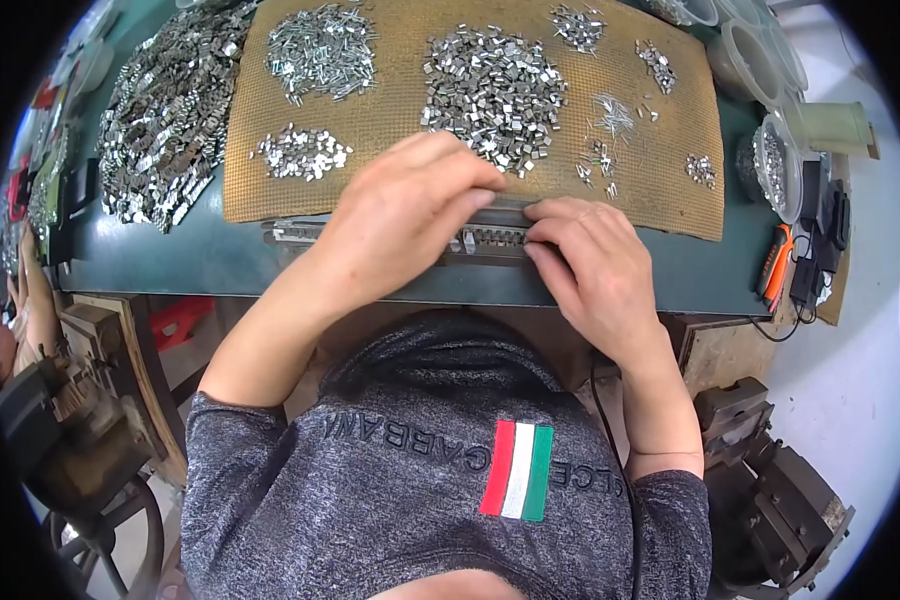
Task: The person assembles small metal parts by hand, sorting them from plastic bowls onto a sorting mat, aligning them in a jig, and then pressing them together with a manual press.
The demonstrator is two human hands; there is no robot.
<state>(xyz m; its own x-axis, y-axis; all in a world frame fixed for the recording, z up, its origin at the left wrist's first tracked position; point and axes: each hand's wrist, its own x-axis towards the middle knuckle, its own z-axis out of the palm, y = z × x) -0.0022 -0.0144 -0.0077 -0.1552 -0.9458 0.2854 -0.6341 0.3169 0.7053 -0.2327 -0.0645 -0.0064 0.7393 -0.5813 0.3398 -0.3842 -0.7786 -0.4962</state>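
Observation:
A long narrow metal fixture (295, 231) lies along the near side of the mat. In its middle sits a short strip of small metal links (496, 238). My left hand (407, 212) is over the fixture, thumb and forefinger pinched together just above the strip's left part; whatever is between the tips is too small to make out. My right hand (598, 262) is at the strip's right end, thumb and forefinger closing on it and the other fingers curled against the fixture. Beyond my hands lies a large heap of small silver link pieces (492, 95).
On the tan textured mat (390, 120) are piles of pins (320, 52) and small bright plates (302, 153). A mound of linked metal strips (170, 110) lies left. Plastic bowls (750, 65) and orange-handled pliers (776, 265) are right. Another person's arm (38, 300) shows far left.

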